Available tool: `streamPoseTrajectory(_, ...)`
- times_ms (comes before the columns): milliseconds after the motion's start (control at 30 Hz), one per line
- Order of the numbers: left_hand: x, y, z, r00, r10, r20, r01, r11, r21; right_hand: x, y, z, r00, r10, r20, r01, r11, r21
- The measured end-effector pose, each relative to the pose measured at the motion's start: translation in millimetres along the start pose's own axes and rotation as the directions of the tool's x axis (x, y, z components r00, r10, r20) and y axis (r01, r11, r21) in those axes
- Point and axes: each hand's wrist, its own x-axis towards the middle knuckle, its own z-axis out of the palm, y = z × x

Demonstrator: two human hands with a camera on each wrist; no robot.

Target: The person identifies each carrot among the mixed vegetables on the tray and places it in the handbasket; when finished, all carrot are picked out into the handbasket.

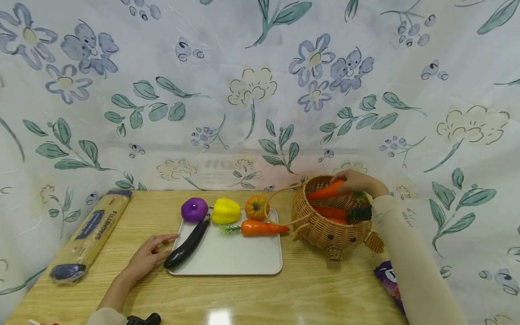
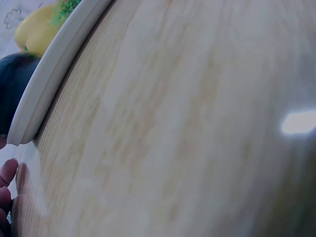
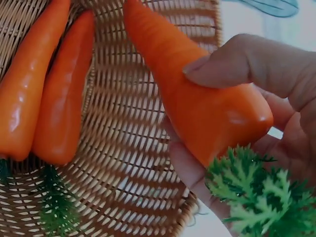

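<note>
My right hand (image 1: pixel 355 181) grips a toy carrot (image 3: pixel 197 94) at the mouth of a wicker basket (image 1: pixel 325 232) shaped like an animal's head. Thumb and fingers wrap its thick end, beside the green leafy top. Two more carrots (image 3: pixel 57 106) lie inside the basket. Near the left edge of a white tray (image 1: pixel 227 259), my left hand (image 1: pixel 144 257) has its fingers loosely extended by an eggplant (image 1: pixel 188 243). Also on the tray are a purple round vegetable (image 1: pixel 194 210), a yellow bell pepper (image 1: pixel 225 211), a small pumpkin (image 1: pixel 257 207) and a carrot (image 1: pixel 262 228).
A spaghetti packet (image 1: pixel 93 234) lies on the table's left side. Part of a purple bag (image 1: pixel 390 282) shows beside the right sleeve. The basket's handle (image 1: pixel 272 198) leans over the tray's right corner. A floral curtain (image 1: pixel 219 90) hangs behind the table.
</note>
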Motion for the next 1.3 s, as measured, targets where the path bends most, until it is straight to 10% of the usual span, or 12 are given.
streamPoseTrajectory(1300, 0.3, -1.8, 3.9, 0.999, 0.03, -0.034, -0.031, 0.999, -0.011, 33.0, 39.4, 49.8, 0.998, 0.07, 0.001, -0.07, 0.997, -0.026)
